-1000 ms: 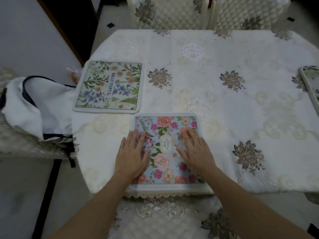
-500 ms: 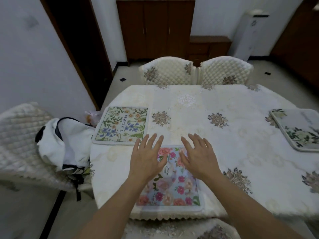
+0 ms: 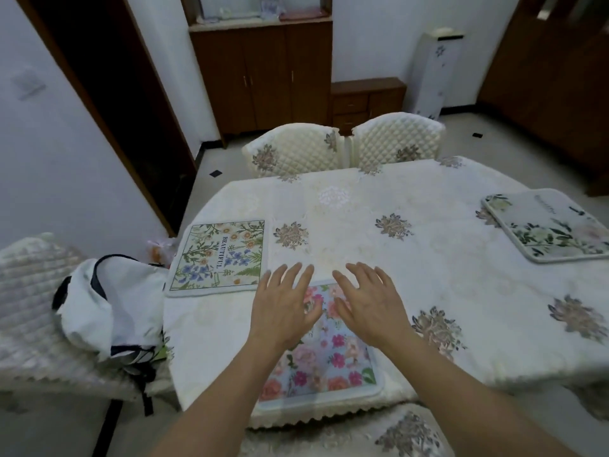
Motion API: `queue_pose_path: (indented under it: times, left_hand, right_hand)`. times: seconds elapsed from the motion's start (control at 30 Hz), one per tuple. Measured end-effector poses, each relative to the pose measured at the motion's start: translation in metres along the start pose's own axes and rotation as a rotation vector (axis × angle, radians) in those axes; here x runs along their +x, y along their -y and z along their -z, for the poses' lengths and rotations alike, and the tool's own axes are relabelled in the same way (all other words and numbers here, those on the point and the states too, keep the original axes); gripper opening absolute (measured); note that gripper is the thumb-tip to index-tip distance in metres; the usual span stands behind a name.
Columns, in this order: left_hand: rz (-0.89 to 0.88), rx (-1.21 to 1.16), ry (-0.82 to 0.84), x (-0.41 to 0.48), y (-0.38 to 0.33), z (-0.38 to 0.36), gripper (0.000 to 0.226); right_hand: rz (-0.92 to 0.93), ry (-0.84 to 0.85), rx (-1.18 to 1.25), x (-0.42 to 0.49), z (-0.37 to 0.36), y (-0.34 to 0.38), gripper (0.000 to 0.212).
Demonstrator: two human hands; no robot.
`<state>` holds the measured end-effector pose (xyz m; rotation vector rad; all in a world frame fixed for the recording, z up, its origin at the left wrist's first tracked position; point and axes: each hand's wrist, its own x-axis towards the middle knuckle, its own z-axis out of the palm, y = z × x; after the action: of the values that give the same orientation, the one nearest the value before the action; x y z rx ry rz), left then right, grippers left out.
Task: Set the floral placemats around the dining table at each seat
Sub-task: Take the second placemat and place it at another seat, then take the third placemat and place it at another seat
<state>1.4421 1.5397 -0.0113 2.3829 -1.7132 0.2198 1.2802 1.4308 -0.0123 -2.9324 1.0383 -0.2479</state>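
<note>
The left hand (image 3: 283, 308) and right hand (image 3: 369, 305) are shown flat, fingers spread, nothing grasped, above the far end of the pink placemat (image 3: 329, 367), which lies at the near edge of the table (image 3: 494, 374). Contact cannot be told. If caught by a forearm, the placemat may be slid over that edge or left skewed.

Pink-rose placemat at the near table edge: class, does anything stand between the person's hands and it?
Nothing visible does. The left hand and right hand are spread open directly over the far end of the pink-rose placemat, with no object between. Whether they touch it cannot be told.
</note>
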Motion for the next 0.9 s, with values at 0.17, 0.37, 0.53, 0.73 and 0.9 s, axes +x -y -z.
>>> queue_pose_path:
  times: [0.17,0.37,0.53,0.73,0.9]
  left_hand:
    - [-0.15,-0.08,0.019,0.021,-0.037,-0.01,0.067]
    - [-0.433,-0.214,0.051,0.036,-0.126,-0.023,0.062]
    - [-0.685,-0.291,0.058,0.026,-0.214,-0.024,0.06]
    - [-0.905,-0.325,0.077,0.01,-0.301,-0.02,0.059]
    - [-1.01,-0.331,0.102,0.004,-0.365,-0.022,0.065]
  right_hand:
    - [-0.195,-0.033,-0.036,-0.038,0.01,-0.029,0.054]
    - [-0.517,-0.087,-0.109,-0.125,0.022,-0.078,0.051]
    - [-0.794,-0.075,-0.166,-0.222,0.038,-0.111,0.055]
    - [-1.004,-0.215,-0.277,-0.313,0.054,-0.136,0.049]
    - [-1.107,-0.181,-0.315,-0.356,0.057,-0.16,0.054]
